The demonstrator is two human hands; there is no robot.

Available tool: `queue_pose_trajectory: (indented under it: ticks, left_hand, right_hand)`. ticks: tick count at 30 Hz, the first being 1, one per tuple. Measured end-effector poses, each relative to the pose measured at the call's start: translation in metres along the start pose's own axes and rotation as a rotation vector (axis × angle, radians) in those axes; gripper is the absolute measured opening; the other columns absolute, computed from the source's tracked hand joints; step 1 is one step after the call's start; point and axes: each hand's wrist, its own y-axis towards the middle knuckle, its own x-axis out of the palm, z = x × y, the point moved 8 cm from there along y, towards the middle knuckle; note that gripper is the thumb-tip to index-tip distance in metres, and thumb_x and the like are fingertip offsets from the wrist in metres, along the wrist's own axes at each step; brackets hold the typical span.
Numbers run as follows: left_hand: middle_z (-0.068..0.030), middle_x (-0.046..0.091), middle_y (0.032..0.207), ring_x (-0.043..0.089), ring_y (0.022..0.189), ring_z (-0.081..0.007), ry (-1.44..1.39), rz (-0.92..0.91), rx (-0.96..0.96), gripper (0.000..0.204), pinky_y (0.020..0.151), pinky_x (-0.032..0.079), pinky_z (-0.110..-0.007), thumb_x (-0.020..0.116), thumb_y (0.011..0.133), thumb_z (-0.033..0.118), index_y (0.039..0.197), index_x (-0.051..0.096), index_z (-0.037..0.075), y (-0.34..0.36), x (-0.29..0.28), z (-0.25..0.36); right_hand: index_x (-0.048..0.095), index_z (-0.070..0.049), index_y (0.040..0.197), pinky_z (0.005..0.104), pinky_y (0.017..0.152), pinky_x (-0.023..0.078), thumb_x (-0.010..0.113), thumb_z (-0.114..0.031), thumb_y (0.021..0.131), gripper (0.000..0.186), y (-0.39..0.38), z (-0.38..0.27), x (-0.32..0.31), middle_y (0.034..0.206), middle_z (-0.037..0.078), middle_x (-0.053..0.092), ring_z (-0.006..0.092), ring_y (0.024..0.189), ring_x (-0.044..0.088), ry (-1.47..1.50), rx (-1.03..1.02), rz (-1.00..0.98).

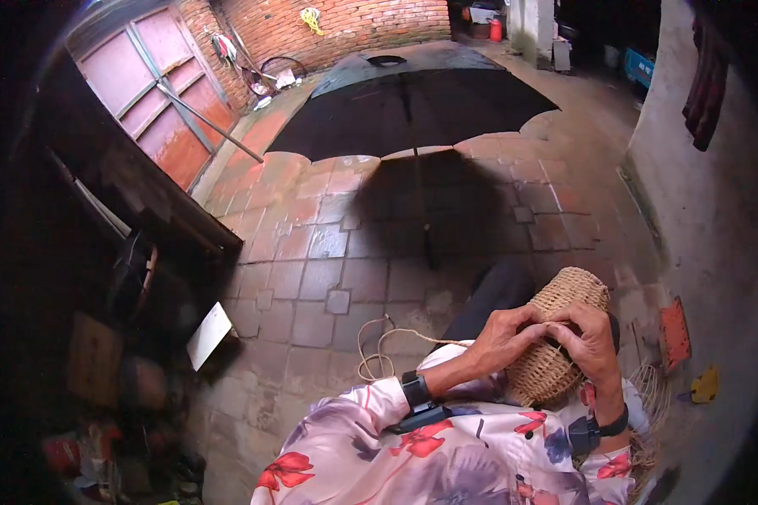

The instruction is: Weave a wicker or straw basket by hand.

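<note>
A: Woven basket, where does it sit?

B: On the person's lap, at about four o'clock from the middle of the view, its rounded end pointing up toward one o'clock. The dark trouser leg runs out beside it at eleven o'clock.

A: And the hands?

B: Both are on it. The left hand lies over its near side, its grip pressed together around a thin cord and the weave. The right hand comes over from three o'clock, fingers curled and pinching the same cord against the basket. The two hands almost touch.

A: Where does the cord go?

B: It runs off toward nine o'clock and drops in loose loops onto the tiled floor, just beside the left wrist band.

A: How much open room is there?

B: Bare tiles lie from nine o'clock round to twelve. At twelve o'clock an open black umbrella stands on the floor, its scalloped edge well apart from the basket, its shadow falling between. At three o'clock a pale wall curves close by, with loose straw near its foot. At nine o'clock the dark edge of a cluttered shelf bounds the floor, with a white card leaning near it.

A: Farther off?

B: A red door at ten o'clock and a brick wall at twelve.
</note>
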Motion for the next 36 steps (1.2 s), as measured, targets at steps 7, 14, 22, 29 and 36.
queue_pose_trajectory:
  ticks: [7,14,22,29,36]
  left_hand:
    - [-0.0046,0.063,0.082,0.057,0.075,-0.0085,-0.015,-0.004,-0.063,0.023,0.068,0.048,-0.026,0.06,0.092,0.02,0.1,0.062,-0.001,0.001,0.0,-0.009]
    - [-0.0072,0.064,0.104,0.061,0.094,-0.0165,0.19,0.213,0.067,0.029,0.083,0.05,-0.031,0.059,0.089,0.024,0.111,0.062,0.004,0.047,-0.13,0.009]
    - [-0.0065,0.064,0.088,0.062,0.083,-0.0179,-0.516,0.591,0.018,0.038,0.077,0.051,-0.034,0.051,0.095,0.045,0.102,0.059,0.008,0.08,-0.454,0.009]
    - [-0.0155,0.063,0.111,0.061,0.103,-0.0283,-0.716,0.253,-0.2,0.062,0.093,0.049,-0.044,0.053,0.088,0.059,0.109,0.056,0.001,0.111,-0.555,0.035]
    - [-0.0091,0.069,0.093,0.065,0.085,-0.0241,-0.538,0.634,-0.214,0.04,0.076,0.056,-0.042,0.044,0.098,0.04,0.106,0.062,0.006,0.159,-0.564,0.017]
  right_hand:
    - [0.066,0.0,0.086,0.029,0.064,0.048,0.068,-0.005,0.078,0.009,0.002,0.011,0.002,0.079,0.009,0.065,0.0177,0.072,0.062,0.05,0.01,-0.009]
    - [0.064,0.001,0.082,0.0252,0.06,0.045,0.066,-0.005,0.078,0.007,-0.005,0.037,-0.003,0.072,0.005,0.062,0.0101,0.066,0.057,0.202,0.164,0.022]
    - [0.062,0.0,0.078,0.0243,0.055,0.043,0.065,-0.004,0.076,0.005,-0.016,0.046,-0.003,0.065,0.002,0.058,0.0083,0.06,0.055,0.21,0.27,0.131]
    - [0.061,-0.002,0.077,0.0269,0.056,0.043,0.068,-0.012,0.074,0.012,-0.013,0.044,-0.012,0.067,0.006,0.059,0.0129,0.059,0.056,0.082,0.299,0.153]
    - [0.061,-0.004,0.079,0.0268,0.052,0.036,0.067,-0.012,0.074,0.011,-0.007,0.041,-0.017,0.065,0.004,0.054,0.0134,0.057,0.049,0.013,0.276,0.173]
